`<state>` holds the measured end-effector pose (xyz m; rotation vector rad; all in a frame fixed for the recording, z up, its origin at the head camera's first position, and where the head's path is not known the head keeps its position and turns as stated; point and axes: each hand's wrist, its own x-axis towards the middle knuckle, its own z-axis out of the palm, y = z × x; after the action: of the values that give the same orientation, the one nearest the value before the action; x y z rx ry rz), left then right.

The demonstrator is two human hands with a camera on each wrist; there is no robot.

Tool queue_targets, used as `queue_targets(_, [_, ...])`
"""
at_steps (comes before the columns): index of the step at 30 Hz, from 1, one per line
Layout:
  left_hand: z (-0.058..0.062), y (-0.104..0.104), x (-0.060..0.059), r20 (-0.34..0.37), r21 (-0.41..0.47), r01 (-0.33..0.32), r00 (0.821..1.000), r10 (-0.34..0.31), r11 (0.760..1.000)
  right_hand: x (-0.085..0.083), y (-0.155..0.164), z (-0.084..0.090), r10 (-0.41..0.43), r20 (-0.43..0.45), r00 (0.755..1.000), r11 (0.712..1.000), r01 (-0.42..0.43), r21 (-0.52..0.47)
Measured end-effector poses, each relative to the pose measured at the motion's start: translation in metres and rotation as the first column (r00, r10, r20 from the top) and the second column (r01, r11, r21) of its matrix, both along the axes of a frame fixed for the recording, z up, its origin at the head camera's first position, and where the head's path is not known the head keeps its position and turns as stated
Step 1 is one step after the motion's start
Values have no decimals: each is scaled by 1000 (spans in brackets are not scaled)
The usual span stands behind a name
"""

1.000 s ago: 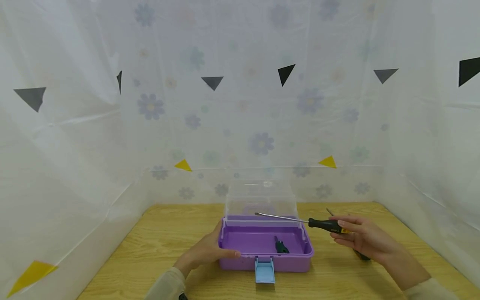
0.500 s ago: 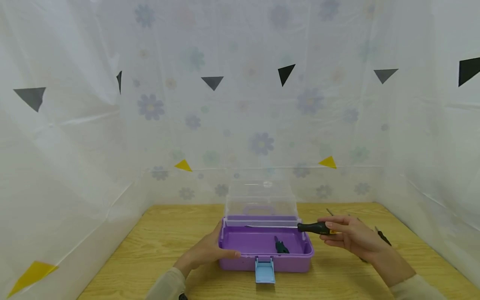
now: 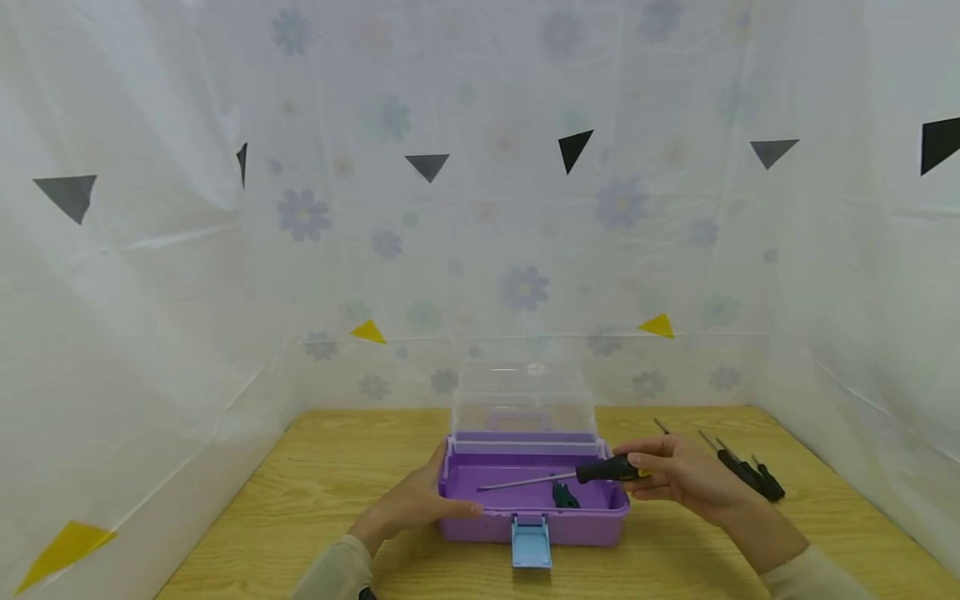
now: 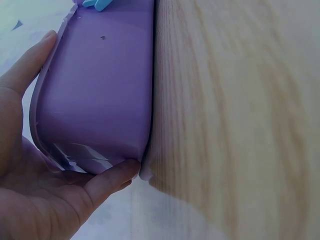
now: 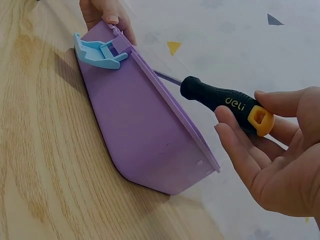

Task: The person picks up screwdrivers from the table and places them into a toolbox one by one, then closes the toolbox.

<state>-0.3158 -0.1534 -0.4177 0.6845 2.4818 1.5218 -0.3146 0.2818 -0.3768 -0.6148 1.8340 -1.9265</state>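
A purple toolbox (image 3: 480,525) stands on the table with its clear lid (image 3: 517,383) raised behind it. My left hand (image 3: 408,504) grips its left end, the thumb (image 4: 37,57) at the front rim and fingers along the outer side. Between the thumb and fingers of my right hand (image 3: 697,479) is a black screwdriver (image 5: 230,102) marked "deli", with a yellow handle end. Its shaft points left across the box opening, above the floor of the box. Inside the box lies a dark green-handled tool (image 3: 564,497), partly behind the shaft.
A light blue latch (image 3: 531,546) hangs down at the box front. Several screwdrivers (image 3: 750,477) lie on the wooden table (image 3: 315,467) to the right. Another thin metal shaft (image 3: 662,426) shows behind my right hand. Translucent flowered sheeting (image 3: 517,208) encloses the table's back and sides.
My right hand has moved left and slightly down, bringing the screwdriver over the box opening. The screwdrivers on the right table have come into sight. My left hand stays on the box.
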Motion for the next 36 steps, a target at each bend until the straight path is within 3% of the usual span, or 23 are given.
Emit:
queue_targets(16, [0,3,-1,-6,14,16,1000,-16,1000,7,-24,5,-24,-86,996,975,42,217])
queue_targets(24, [0,4,-1,-11,5,18,1000,-18,1000,10,-26,9,2,-72,997,982,11,189])
queue_targets(36, [3,4,1,3,-3,11,1000,-11,1000,13,-19,20,-26,-71,997,987,37,159])
